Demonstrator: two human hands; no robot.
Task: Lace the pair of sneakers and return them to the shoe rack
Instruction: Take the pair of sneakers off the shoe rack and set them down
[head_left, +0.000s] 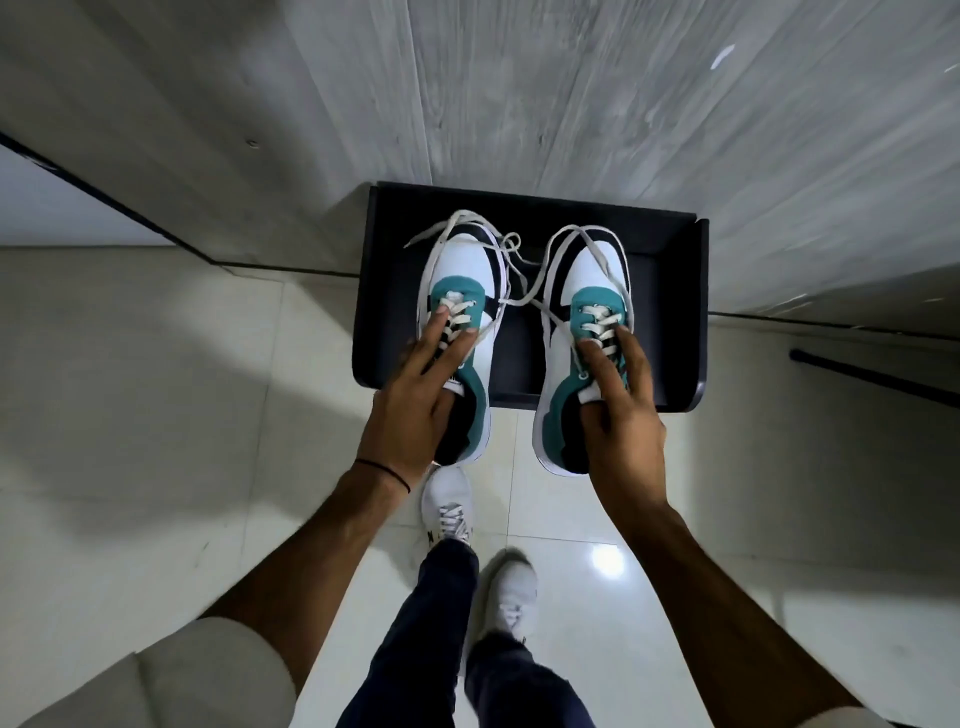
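Heels of both sneakers hidden under the hands; thumbs out of sight, seemingly tucked inside the collars. Two sneakers, white with teal and black panels, toes pointing to 12 o'clock. Left hand (415, 395) clamped on the left sneaker (460, 291), fingers spread over tongue and laces; right hand (621, 410) clamped on the right sneaker (592, 280), fingers closer together along the lacing. Black shoe rack (670, 291) against a grey wood-grain wall (571, 88); its top tray lies under both forefeet, heels overhanging the front edge toward 6 o'clock; whether soles touch the tray, cannot tell. Loose lace ends (511, 260) trail between the toes, tangled, too blurred to count. Two worn white shoes (449, 504) on the glossy tiled floor (156, 415) at 6 o'clock.
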